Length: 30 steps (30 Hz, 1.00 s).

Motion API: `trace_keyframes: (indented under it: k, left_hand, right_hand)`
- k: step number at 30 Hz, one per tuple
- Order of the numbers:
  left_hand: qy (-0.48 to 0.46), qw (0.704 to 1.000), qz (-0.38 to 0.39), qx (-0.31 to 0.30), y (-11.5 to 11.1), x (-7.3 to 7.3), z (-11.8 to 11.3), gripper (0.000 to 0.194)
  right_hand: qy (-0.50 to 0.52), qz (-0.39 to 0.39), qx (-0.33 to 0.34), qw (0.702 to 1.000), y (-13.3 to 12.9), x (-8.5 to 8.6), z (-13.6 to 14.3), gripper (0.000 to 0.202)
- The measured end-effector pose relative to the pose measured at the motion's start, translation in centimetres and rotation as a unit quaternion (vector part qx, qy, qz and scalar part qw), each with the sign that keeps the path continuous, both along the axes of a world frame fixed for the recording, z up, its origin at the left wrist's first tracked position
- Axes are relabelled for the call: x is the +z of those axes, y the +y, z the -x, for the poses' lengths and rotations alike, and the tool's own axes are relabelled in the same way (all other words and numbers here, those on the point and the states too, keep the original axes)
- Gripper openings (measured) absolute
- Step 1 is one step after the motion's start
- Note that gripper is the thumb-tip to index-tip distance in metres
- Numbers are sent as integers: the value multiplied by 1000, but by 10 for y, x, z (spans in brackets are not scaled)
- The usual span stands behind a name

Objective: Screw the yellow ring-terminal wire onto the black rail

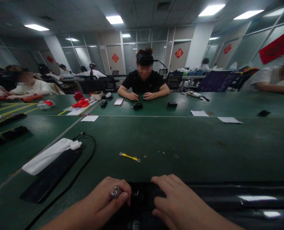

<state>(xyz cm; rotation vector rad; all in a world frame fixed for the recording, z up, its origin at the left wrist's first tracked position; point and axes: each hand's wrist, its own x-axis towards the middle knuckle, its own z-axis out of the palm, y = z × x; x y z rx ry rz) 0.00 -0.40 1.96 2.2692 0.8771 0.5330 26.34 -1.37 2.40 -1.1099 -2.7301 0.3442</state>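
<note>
My left hand is closed around a shiny metal wrench; only its rounded end shows above the fist. My right hand lies open, fingers apart, against a long glossy black casing at the front edge. Between the hands, a dark round fitting and a bolt-like metal part show on the casing. Beyond them, a short yellow cable with ring ends lies on the green table, beside a small washer.
To the left are a white wrapped bundle, a flat black piece and a black cable. Across the green table sits a person handling small dark parts. Paper slips and red items lie farther back.
</note>
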Motion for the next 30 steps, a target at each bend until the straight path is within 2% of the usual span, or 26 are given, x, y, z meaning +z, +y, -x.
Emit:
trace_keyframes:
  k: [7, 30]
  left_hand:
    - [0, 1000, -8, 3, 0, -1, 1, 22]
    - [-27, 999, -27, -16, 4, 0, 0, 21]
  right_hand:
    - [-2, -12, 7, 1000, 3, -4, -1, 14]
    - [-7, -7, 9, 1000, -2, 4, -1, 17]
